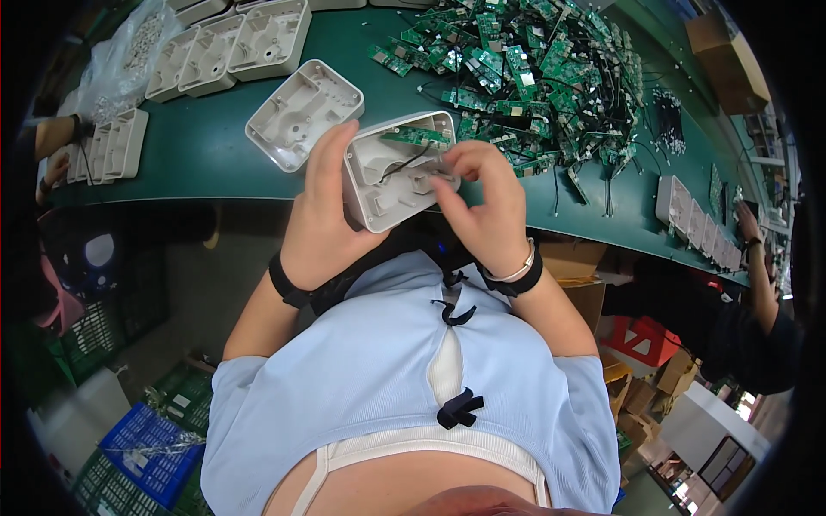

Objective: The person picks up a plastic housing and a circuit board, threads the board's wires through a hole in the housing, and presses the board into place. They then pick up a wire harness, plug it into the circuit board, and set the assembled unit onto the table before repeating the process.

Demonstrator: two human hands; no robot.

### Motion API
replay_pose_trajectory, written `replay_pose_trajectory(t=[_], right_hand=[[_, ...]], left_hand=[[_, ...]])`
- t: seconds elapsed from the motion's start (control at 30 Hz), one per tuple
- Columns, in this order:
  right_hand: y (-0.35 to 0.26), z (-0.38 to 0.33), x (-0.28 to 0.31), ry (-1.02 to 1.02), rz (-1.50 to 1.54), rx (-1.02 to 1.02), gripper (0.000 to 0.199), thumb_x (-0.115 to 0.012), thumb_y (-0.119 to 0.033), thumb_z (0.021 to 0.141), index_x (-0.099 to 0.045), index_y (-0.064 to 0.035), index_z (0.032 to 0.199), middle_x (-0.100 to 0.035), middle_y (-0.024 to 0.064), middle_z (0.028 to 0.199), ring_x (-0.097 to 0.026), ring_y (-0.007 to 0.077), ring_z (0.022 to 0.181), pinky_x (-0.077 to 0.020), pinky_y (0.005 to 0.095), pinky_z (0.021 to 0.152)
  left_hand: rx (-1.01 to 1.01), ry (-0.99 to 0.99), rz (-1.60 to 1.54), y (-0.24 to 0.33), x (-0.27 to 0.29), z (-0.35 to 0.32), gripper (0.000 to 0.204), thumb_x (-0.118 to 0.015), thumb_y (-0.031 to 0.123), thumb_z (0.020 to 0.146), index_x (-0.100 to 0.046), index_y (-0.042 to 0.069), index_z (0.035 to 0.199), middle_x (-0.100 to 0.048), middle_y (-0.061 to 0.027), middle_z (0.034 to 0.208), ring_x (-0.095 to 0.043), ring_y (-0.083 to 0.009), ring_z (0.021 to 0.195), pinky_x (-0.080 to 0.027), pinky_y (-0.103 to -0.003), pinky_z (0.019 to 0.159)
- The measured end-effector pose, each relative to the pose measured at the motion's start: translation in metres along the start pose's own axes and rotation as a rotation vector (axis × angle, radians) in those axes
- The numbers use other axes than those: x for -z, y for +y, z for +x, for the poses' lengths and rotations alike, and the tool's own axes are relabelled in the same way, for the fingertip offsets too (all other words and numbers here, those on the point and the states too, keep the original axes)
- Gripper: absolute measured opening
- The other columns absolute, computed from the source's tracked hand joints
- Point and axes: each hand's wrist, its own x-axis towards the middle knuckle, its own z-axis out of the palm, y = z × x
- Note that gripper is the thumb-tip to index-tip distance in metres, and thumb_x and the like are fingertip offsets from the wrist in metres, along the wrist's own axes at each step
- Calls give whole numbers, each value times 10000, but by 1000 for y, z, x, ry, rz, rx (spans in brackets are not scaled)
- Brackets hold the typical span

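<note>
A white plastic housing [387, 202] is tilted up in front of me at the table's near edge, its open side facing me. My left hand [323, 224] grips it along its left wall. Inside, a green circuit board [417, 136] lies along the upper wall, and a thin black wire [404, 163] runs down from it across the cavity. My right hand [489, 202] has its thumb and fingers bent together at the housing's right side, over the rim; what they pinch is hidden. A second white housing [297, 116] rests on the table just beyond my left hand.
A large heap of green circuit boards [533, 77] with black wires covers the far right. More white housings [206, 56] stand at the far left beside a clear bag [129, 60]. Another row [688, 211] is at right. Other people's hands [747, 222] work at both ends.
</note>
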Motion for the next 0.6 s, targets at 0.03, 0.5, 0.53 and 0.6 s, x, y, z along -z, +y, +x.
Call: replay_pose_trajectory(t=[0.03, 0.5, 0.53, 0.6], right_hand=[[-2, 2, 0, 17, 70, -141, 257, -802, 3, 808, -711, -45, 1044, -695, 122, 1053, -656, 286, 906, -516, 377, 781], [-21, 17, 25, -247, -131, 395, 286, -752, -3, 774, -715, -67, 1050, -707, 64, 1070, -683, 263, 932, -532, 384, 843], [-24, 13, 25, -248, -133, 390, 286, -752, -3, 774, -715, -67, 1050, -707, 64, 1070, -683, 263, 932, -532, 384, 843], [-27, 4, 24, -349, -104, 302, 264, -747, -40, 789, -715, -67, 1050, -716, 67, 1076, -687, 280, 946, -529, 402, 861]], left_hand=[[-10, -8, 20, 2, 0, 1, 1080, -913, 43, 712, -296, 61, 1598, -367, -185, 1580, -536, -320, 1390, -611, -398, 972], [57, -3, -17, -4, 4, 0, 1058, -919, 133, 703, -321, 54, 1573, -426, -235, 1547, -540, -430, 1361, -534, -447, 1047], [75, 6, -25, -5, 4, 0, 1061, -925, 139, 696, -327, 54, 1568, -441, -231, 1537, -548, -425, 1355, -534, -448, 1045], [110, 19, -40, -5, 4, -1, 1066, -938, 151, 683, -339, 53, 1559, -470, -223, 1518, -563, -416, 1343, -534, -449, 1043]])
